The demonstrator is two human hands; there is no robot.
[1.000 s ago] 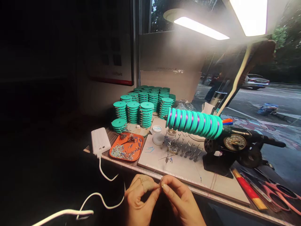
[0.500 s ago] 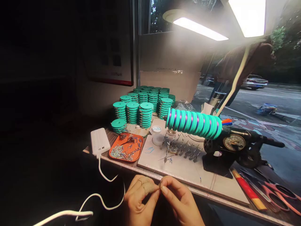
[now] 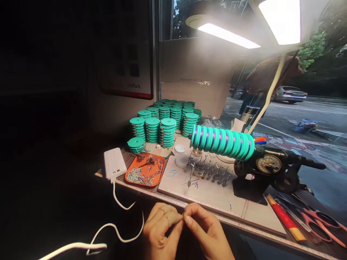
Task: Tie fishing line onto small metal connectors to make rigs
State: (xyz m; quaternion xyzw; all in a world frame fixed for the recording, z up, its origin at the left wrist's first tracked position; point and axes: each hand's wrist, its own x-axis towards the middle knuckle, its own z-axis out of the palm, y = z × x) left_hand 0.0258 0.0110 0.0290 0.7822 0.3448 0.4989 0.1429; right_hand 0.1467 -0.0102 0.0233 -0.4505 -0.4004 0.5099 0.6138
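My left hand [image 3: 163, 229] and my right hand [image 3: 204, 229] meet fingertip to fingertip in front of the table edge. Both are closed in a pinch; whatever lies between the fingertips is too small or hidden to make out. Tan wraps cover fingers of the left hand. Just beyond lies a pale board [image 3: 173, 184] bearing small metal clips with swivels [image 3: 189, 180], thin blue tubes [image 3: 171, 172] and a round dish of small metal parts [image 3: 199, 170]. An orange tray [image 3: 159, 180] left of the board holds small tubes and metal bits.
Stacks of turquoise spools [image 3: 168, 131] stand at the back. More turquoise discs [image 3: 222, 142] sit on the shaft of a black hand-cranked winder [image 3: 282, 164]. A white power bank [image 3: 115, 162] trails a cable at left. Scissors [image 3: 320, 225] and a red-yellow stick [image 3: 286, 218] lie right. Lamps hang above.
The hands keep their fingertips together with hardly any movement. The view has shifted slightly, and the person outside the window has moved a little.
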